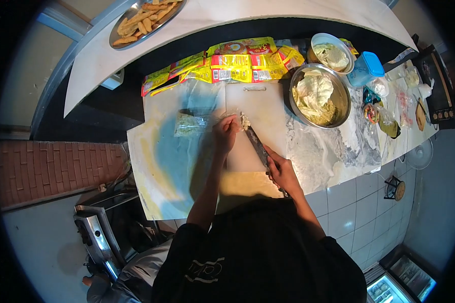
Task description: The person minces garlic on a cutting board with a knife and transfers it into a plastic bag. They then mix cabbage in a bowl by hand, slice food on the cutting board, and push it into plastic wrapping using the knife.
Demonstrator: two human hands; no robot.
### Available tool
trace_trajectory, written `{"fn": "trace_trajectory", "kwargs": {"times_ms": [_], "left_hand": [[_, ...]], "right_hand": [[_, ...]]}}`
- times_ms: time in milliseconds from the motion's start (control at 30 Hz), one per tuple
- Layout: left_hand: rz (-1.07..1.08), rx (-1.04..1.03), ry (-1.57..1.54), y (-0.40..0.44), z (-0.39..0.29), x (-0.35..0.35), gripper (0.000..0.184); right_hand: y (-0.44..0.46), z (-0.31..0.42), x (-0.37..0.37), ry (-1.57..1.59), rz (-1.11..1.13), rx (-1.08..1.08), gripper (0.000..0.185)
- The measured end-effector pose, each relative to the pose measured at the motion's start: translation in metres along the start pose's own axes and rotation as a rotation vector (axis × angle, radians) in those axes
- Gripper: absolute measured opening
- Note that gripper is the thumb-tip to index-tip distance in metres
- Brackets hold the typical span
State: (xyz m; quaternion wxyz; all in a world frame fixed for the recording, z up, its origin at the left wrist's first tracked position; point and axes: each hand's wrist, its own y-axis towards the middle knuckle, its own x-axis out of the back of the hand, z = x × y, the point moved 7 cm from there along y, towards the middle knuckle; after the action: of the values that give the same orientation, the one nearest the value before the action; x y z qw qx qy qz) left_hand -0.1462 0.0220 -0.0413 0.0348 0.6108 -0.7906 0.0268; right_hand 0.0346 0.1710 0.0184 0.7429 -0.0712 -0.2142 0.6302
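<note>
My right hand (282,174) is wrapped round the handle of a dark-bladed knife (258,146), whose tip points up and left over the white cutting board (247,156). Small pale chopped pieces (244,121) lie at the blade's tip. Just left of them, my left hand (227,130) is closed, its fingertips pressed together near a bit of clear plastic; what they hold is too small to make out. A clear plastic packet (191,124) with pale green contents lies to the left of my left hand.
Yellow noodle packets (231,61) line the counter's back. Right of the board stand a metal bowl of cabbage leaves (345,103), another bowl (316,41) and a blue-lidded container (366,70). Fried food fills a plate (117,44) on the upper ledge. Another person (136,272) is at lower left.
</note>
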Motion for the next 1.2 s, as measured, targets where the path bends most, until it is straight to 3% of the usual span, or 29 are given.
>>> {"fn": "trace_trajectory", "kwargs": {"times_ms": [100,200,433,500,600,700,733,800,867,1200], "left_hand": [[0.017,0.048,0.037,0.0,-0.012,0.008,0.022],[0.03,-0.04,0.129,0.001,-0.034,0.015,0.02],[-0.004,-0.213,0.323,-0.004,-0.086,0.03,0.02],[-0.025,-0.245,0.375,-0.005,-0.1,0.029,0.02],[-0.011,-0.305,0.426,-0.011,-0.113,0.028,0.018],[0.012,-0.223,0.481,-0.015,-0.111,0.025,0.017],[0.005,-0.298,0.472,-0.017,-0.115,0.023,0.016],[-0.004,-0.372,0.461,-0.021,-0.117,0.021,0.015],[0.032,-0.49,0.435,-0.028,-0.121,0.015,0.012],[0.088,-0.416,0.422,-0.062,-0.113,-0.012,0.011]], "right_hand": [[-0.002,-0.004,0.01,0.011,0.007,0.014,0.042],[0.0,-0.007,0.022,0.004,-0.019,0.119,0.041],[-0.01,0.038,0.047,-0.124,0.138,-0.005,0.041],[-0.009,0.04,0.044,-0.116,0.204,0.109,0.04],[-0.006,0.041,0.042,-0.138,0.262,0.158,0.04],[-0.003,0.043,0.039,-0.128,0.278,0.178,0.039],[-0.003,0.049,0.041,-0.129,0.279,0.178,0.039],[-0.004,0.05,0.044,-0.203,0.341,-0.021,0.042],[-0.002,0.05,0.044,-0.186,0.35,-0.019,0.042],[0.02,0.074,0.035,-0.366,0.542,0.025,0.044]]}}
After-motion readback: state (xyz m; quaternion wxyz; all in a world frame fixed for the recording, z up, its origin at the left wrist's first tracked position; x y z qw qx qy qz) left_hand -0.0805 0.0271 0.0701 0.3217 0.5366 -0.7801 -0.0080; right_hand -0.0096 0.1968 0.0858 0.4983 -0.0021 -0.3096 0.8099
